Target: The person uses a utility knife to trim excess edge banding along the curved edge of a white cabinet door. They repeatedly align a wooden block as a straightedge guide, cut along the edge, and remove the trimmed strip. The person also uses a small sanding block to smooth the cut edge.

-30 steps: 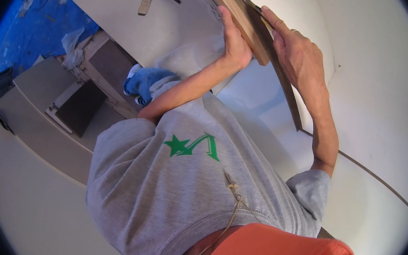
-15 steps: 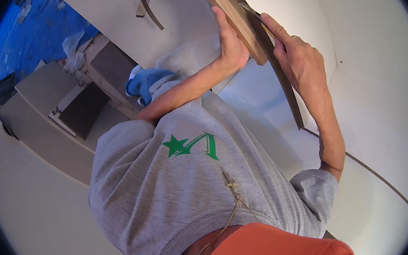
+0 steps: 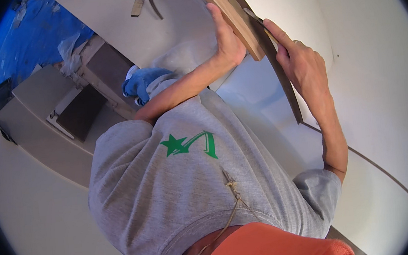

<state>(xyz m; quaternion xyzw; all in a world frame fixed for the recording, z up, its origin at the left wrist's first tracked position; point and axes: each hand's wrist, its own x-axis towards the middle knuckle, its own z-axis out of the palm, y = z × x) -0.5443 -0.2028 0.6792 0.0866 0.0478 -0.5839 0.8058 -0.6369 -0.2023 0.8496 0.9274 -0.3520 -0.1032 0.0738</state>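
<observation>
My left hand (image 3: pixel 228 44) grips a pale wooden board (image 3: pixel 229 12) at the upper middle, thumb raised along its side. A dark curved strip (image 3: pixel 282 75) runs beside the board and extends below its end. My right hand (image 3: pixel 304 68) holds a slim flat-tipped tool with a yellowish handle (image 3: pixel 268 33), index finger stretched along it, its tip on or beside the dark strip next to the board. A small black-and-beige object (image 3: pixel 138 3) lies on a white surface left of the board, near a loose curved dark strip (image 3: pixel 154 7).
Blue sheeting (image 3: pixel 38 35) with crumpled clear plastic (image 3: pixel 69 52) is at upper left, above pale curved panels (image 3: pixel 40 106) and dark rectangular pieces (image 3: pixel 77 112). A white curved wall (image 3: pixel 369 62) rises at the right. A thin dark line (image 3: pixel 374 165) curves along its lower part.
My right hand and tool have shifted slightly down along the dark strip. The loose curved strip sits farther left than a second ago. My left hand keeps its grip on the board.
</observation>
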